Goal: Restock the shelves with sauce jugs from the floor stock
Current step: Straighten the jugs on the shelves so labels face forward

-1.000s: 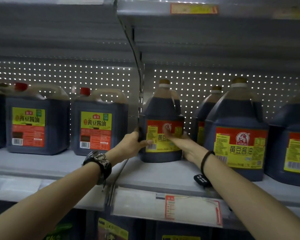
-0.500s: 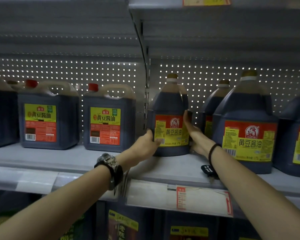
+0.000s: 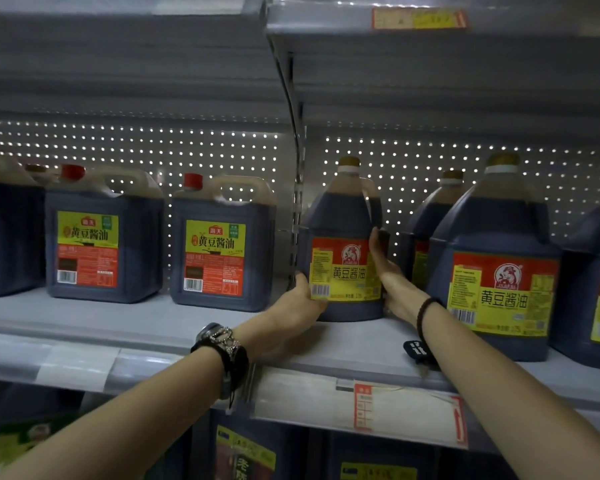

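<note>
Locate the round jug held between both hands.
In the head view the jug stands on the shelf, just right of the upright post, between the left hand and right hand.

Looks like a supermarket aisle: metal shelving (image 3: 153,327) with price tags (image 3: 409,412), packed with labelled sauce jugs (image 3: 222,244).

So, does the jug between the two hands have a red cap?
No, the jug has a brownish-gold cap; red caps top the square jugs to its left.
</note>
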{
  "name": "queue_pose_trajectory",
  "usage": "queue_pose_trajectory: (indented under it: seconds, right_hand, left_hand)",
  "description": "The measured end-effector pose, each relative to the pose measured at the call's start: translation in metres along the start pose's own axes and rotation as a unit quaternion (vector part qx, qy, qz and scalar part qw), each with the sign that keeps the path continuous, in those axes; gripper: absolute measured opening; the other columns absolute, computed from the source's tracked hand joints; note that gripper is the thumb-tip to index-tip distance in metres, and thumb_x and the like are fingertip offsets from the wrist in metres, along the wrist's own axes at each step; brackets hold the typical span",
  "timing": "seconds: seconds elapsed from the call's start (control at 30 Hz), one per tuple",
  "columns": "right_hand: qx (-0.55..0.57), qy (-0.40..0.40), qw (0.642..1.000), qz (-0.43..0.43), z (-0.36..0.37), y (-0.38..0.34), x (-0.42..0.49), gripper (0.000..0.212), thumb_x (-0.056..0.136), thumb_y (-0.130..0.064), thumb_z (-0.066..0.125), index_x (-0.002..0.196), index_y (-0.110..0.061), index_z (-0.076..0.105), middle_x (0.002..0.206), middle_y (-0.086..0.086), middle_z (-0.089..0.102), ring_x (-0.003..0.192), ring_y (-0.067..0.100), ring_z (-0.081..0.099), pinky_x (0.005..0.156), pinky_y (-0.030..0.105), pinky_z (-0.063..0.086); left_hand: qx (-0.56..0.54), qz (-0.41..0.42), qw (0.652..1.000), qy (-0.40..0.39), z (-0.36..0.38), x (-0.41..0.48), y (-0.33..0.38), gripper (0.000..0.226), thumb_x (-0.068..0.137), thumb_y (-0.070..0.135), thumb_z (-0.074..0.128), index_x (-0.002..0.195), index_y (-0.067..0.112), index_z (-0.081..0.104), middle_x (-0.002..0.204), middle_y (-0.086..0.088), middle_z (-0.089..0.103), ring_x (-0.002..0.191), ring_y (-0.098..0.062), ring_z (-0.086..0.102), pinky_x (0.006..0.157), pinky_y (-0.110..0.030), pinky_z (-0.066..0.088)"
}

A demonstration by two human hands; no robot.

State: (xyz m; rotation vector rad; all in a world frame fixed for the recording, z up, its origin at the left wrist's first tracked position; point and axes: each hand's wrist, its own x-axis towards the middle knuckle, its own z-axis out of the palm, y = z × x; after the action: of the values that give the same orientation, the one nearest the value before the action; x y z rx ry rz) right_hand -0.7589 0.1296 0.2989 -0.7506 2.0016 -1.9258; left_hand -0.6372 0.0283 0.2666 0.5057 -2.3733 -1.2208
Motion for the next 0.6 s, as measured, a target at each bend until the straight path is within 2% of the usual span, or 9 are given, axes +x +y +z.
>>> queue_pose_trajectory:
  seconds: [0.07, 0.2, 0.27, 0.4, 0.5, 0.6]
  right_hand:
    - [-0.005, -0.008, 1.0, -0.017, 0.0, -0.001, -0.006, 0.1, 0.048, -0.088, 0.04, 0.123, -0.023, 0.053, 0.114, 0.001, 0.064, 0.097, 0.02, 0.059, 0.089, 0.036, 0.044]
    - [-0.021, -0.008, 0.999, -0.023, -0.003, 0.005, -0.005, 0.141, 0.02, -0.101, 0.044, 0.14, -0.025, 0.04, 0.133, 0.0, 0.056, 0.123, 0.024, 0.051, 0.108, 0.047, 0.035]
    - [-0.03, -0.014, 0.999, -0.024, -0.006, 0.008, 0.0, 0.147, 0.018, -0.102, 0.044, 0.143, -0.026, 0.034, 0.137, 0.0, 0.053, 0.127, 0.025, 0.048, 0.11, 0.05, 0.032]
    - [-0.054, -0.009, 0.998, -0.024, -0.005, 0.004, -0.006, 0.151, 0.019, -0.102, 0.041, 0.147, -0.024, 0.025, 0.144, 0.001, 0.045, 0.133, 0.026, 0.041, 0.113, 0.052, 0.025]
    - [-0.058, 0.002, 0.998, -0.029, -0.005, 0.001, -0.012, 0.146, 0.027, -0.099, 0.041, 0.148, -0.02, 0.022, 0.146, 0.003, 0.042, 0.133, 0.026, 0.04, 0.113, 0.051, 0.026]
    - [-0.045, 0.001, 0.998, -0.038, -0.006, -0.001, -0.016, 0.114, 0.05, -0.089, 0.043, 0.14, -0.019, 0.036, 0.137, 0.003, 0.051, 0.125, 0.026, 0.048, 0.108, 0.047, 0.033]
  left_hand:
    - [0.003, 0.0, 1.0, 0.024, 0.001, 0.002, -0.003, 0.067, 0.099, 0.023, 0.044, 0.151, 0.011, 0.004, 0.142, -0.008, 0.046, 0.126, -0.023, 0.046, 0.097, -0.027, 0.036]
    - [-0.018, -0.012, 0.999, 0.038, -0.005, 0.006, -0.002, 0.044, 0.099, 0.018, 0.046, 0.139, 0.007, 0.03, 0.137, -0.009, 0.05, 0.124, -0.024, 0.048, 0.106, -0.038, 0.038]
    - [0.003, -0.016, 0.999, 0.051, -0.006, 0.005, 0.002, 0.032, 0.1, 0.017, 0.044, 0.13, 0.006, 0.038, 0.136, -0.011, 0.05, 0.124, -0.026, 0.047, 0.106, -0.04, 0.038]
    - [0.029, -0.014, 0.997, 0.064, -0.007, 0.007, 0.002, 0.029, 0.101, 0.016, 0.041, 0.128, 0.004, 0.04, 0.136, -0.012, 0.049, 0.125, -0.026, 0.046, 0.107, -0.038, 0.036]
    - [0.021, -0.004, 0.998, 0.065, -0.007, 0.005, -0.001, 0.025, 0.101, 0.014, 0.042, 0.125, 0.006, 0.041, 0.132, -0.011, 0.052, 0.117, -0.022, 0.049, 0.096, -0.032, 0.039]
    - [0.011, 0.0, 0.998, 0.056, -0.007, 0.004, -0.002, 0.025, 0.101, 0.015, 0.042, 0.124, 0.007, 0.041, 0.132, -0.009, 0.052, 0.118, -0.022, 0.049, 0.097, -0.032, 0.039]
